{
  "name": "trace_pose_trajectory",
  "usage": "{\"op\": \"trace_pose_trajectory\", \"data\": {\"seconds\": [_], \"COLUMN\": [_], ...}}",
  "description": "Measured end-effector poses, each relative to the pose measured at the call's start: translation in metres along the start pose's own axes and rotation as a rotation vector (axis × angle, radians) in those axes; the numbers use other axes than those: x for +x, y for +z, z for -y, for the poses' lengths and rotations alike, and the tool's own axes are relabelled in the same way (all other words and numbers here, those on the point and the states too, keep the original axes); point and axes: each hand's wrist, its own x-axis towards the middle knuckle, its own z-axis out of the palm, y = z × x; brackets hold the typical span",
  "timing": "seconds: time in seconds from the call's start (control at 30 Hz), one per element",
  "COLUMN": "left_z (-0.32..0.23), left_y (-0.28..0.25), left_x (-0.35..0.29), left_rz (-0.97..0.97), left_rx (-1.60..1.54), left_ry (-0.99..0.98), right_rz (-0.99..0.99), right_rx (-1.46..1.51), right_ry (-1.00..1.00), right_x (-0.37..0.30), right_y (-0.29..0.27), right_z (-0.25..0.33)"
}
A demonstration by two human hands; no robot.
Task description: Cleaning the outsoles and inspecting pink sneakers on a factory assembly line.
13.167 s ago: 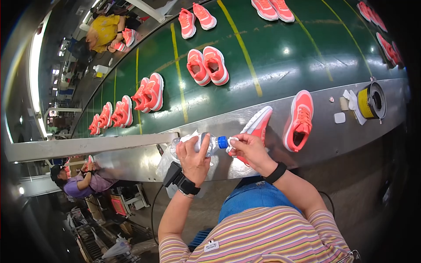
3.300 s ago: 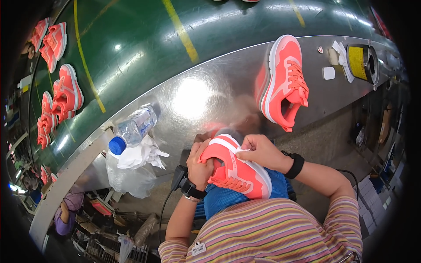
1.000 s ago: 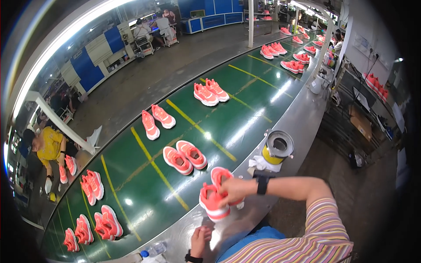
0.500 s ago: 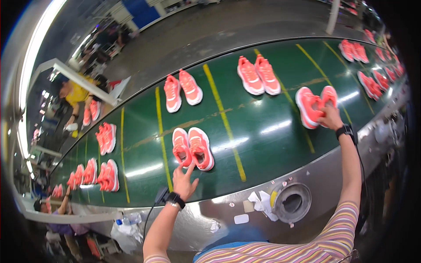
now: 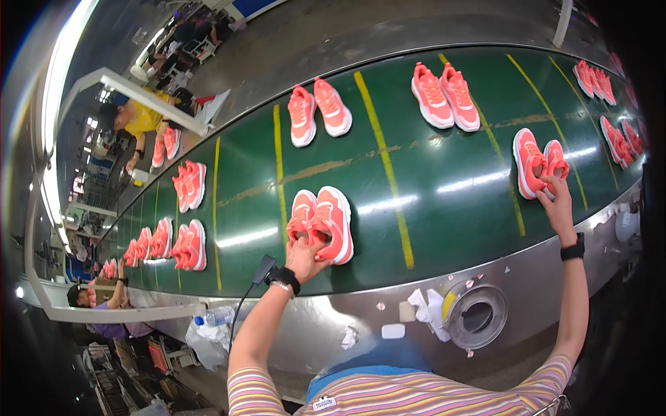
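Note:
My left hand point(image 5: 305, 258) pinches the heel openings of a pair of coral sneakers point(image 5: 334, 220) with white soles, its fingers in the collars and the thumb at the right shoe. Farther right, my right hand point(image 5: 558, 202) grips the heel of the right shoe in another coral pair point(image 5: 528, 166). That right shoe point(image 5: 556, 161) leans close against its neighbour. Toes of both pairs point away from me. Both pairs are on or just over the green conveyor belt point(image 5: 388, 239); contact with it cannot be made out exactly.
More coral pairs stand on the belt, including one point(image 5: 444, 97) at the far side and one point(image 5: 319, 111) left of it. A metal ring-shaped holder point(image 5: 477, 315), paper scraps point(image 5: 430, 312) and a plastic bottle point(image 5: 220, 316) lie along the near ledge. Co-workers point(image 5: 142, 119) are at the left.
My left hand has reached forward and closed on the heels of its pair, which now looks tilted. My right hand keeps its hold. The view has shifted, so the belt's shoes appear farther right.

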Motion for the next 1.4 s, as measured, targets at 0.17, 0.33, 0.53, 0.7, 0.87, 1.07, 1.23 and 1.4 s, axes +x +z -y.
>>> {"op": "trace_pose_trajectory", "data": {"seconds": [0.17,0.33,0.53,0.7,0.87,1.07,1.23,1.4], "left_z": [0.027,0.049,0.061,0.061,0.036,0.051,0.047,0.048], "left_y": [-0.004,0.021,0.078,0.056,0.057,0.089,0.086,0.084], "left_x": [-0.135,-0.241,-0.297,-0.311,-0.268,-0.245,-0.239,-0.238], "left_rz": [-0.11,-0.075,0.008,-0.088,-0.256,-0.171,-0.148,-0.239], "left_rx": [-0.051,0.009,0.015,-0.202,-0.429,-0.46,-0.491,-0.601], "left_ry": [0.095,-0.013,-0.06,0.021,0.103,-0.111,-0.202,-0.149], "right_rz": [0.105,0.364,0.454,0.272,0.185,-0.195,-0.392,-0.16], "right_rx": [0.581,0.682,0.627,0.597,0.54,0.876,0.408,0.032], "right_ry": [-0.091,-0.085,0.195,0.096,0.033,0.427,0.453,0.375], "right_x": [-0.092,-0.213,-0.318,-0.34,-0.343,-0.31,-0.27,-0.249], "right_y": [-0.029,0.034,0.111,0.155,0.182,0.081,0.014,0.023], "right_z": [0.204,0.299,0.341,0.377,0.358,0.328,0.231,0.184]}}
